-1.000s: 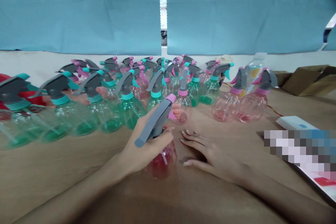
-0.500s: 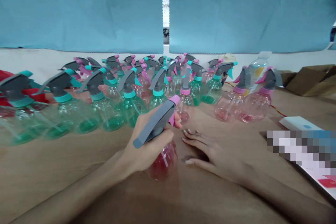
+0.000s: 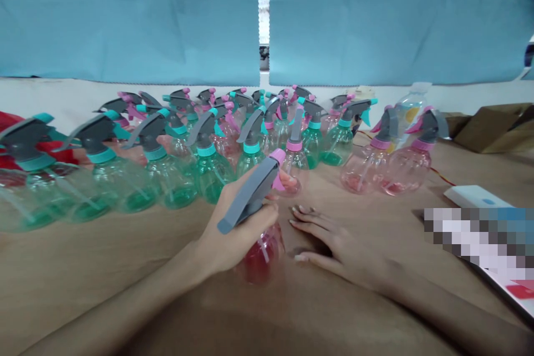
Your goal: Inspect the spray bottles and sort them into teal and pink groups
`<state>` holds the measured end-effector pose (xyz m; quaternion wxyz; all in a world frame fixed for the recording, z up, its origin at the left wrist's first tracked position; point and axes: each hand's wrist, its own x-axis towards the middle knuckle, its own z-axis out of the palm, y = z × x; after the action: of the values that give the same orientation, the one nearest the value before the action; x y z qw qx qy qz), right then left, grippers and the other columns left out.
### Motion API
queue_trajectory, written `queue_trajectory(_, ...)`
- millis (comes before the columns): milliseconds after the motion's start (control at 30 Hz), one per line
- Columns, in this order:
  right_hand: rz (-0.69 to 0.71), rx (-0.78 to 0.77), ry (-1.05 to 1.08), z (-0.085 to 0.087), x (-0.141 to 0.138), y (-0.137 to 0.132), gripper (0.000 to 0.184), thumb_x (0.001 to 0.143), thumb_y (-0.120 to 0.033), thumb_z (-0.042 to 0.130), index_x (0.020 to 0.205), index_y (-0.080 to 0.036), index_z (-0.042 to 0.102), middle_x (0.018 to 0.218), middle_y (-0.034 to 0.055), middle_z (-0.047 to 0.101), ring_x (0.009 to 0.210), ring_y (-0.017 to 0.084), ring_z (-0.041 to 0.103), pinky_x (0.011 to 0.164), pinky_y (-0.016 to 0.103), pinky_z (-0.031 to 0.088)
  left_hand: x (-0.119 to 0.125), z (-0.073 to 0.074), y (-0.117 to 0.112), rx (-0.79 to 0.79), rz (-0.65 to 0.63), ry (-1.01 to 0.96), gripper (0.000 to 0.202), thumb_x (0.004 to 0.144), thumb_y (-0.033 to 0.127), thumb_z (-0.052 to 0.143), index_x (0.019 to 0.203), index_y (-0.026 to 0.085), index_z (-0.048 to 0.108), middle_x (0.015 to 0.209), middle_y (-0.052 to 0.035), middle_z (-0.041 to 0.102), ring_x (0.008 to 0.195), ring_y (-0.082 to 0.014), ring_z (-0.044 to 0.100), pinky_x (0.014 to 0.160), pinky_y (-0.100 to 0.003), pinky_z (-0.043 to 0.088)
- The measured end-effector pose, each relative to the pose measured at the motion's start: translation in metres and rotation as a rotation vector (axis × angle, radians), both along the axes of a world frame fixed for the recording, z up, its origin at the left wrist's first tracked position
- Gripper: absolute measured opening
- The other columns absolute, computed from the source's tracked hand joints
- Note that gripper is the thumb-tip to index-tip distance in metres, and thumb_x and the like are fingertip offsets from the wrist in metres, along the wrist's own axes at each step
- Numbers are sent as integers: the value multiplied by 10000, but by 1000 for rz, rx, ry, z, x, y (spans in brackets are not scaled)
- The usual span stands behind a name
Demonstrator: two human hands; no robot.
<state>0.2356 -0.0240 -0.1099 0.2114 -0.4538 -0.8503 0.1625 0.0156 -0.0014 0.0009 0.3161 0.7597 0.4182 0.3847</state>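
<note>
My left hand (image 3: 236,228) is wrapped round the neck of a pink spray bottle (image 3: 259,261), which has a grey head and a pink nozzle pointing away and to the right. Its neck is hidden by my fingers, and reddish liquid shows in its clear round body. To the right of it, my right hand (image 3: 329,236) lies on the wooden table (image 3: 334,322) with its fingers apart, holding nothing. Just beyond my left hand stand a green spray bottle (image 3: 214,172) and another pink spray bottle (image 3: 294,164).
Rows of spray bottles, green like the one at left (image 3: 144,189) or pink like the one at right (image 3: 406,169), line the table. A clear jug (image 3: 411,105) and a cardboard box (image 3: 496,128) stand at the back right. A white box (image 3: 478,196) lies nearer.
The spray bottle's head has shifted slightly to the right and turned a little in my left hand. My right hand has stayed where it was.
</note>
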Motion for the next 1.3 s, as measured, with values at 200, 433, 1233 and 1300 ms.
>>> queue_trajectory(200, 0, -4, 11, 0, 0, 0, 590, 849, -527, 525, 1367, -266, 417, 1434, 48, 408, 1325, 257, 343, 1083, 482, 302, 3, -2, -1, 12, 13, -3, 85, 720, 178, 524, 754, 241, 478, 606, 62, 455, 538, -124, 448, 513, -239, 385)
queue_trajectory(433, -10, -11, -15, 3, -1, -1, 587, 851, -535, 514, 1361, -257, 426, 1426, 45, 422, 1323, 248, 349, 1086, 478, 301, 4, 0, -1, 41, -38, -32, 78, 747, 169, 510, 742, 240, 479, 632, 62, 450, 563, -121, 437, 555, -239, 398)
queue_trajectory(1233, -7, 6, -35, -1, 1, 0, 593, 856, -536, 506, 1369, -252, 413, 1435, 38, 407, 1327, 247, 341, 1090, 475, 299, 2, -5, -1, 80, 34, 1, 68, 772, 213, 523, 816, 261, 503, 618, 60, 464, 549, -134, 454, 556, -257, 409)
queue_trajectory(1300, -13, 3, -29, 0, 0, -1, 591, 855, -535, 508, 1362, -241, 426, 1436, 45, 405, 1326, 246, 342, 1093, 468, 297, 2, -5, -2, 90, 62, 14, 58, 769, 205, 520, 788, 254, 495, 631, 55, 484, 569, -137, 477, 562, -259, 412)
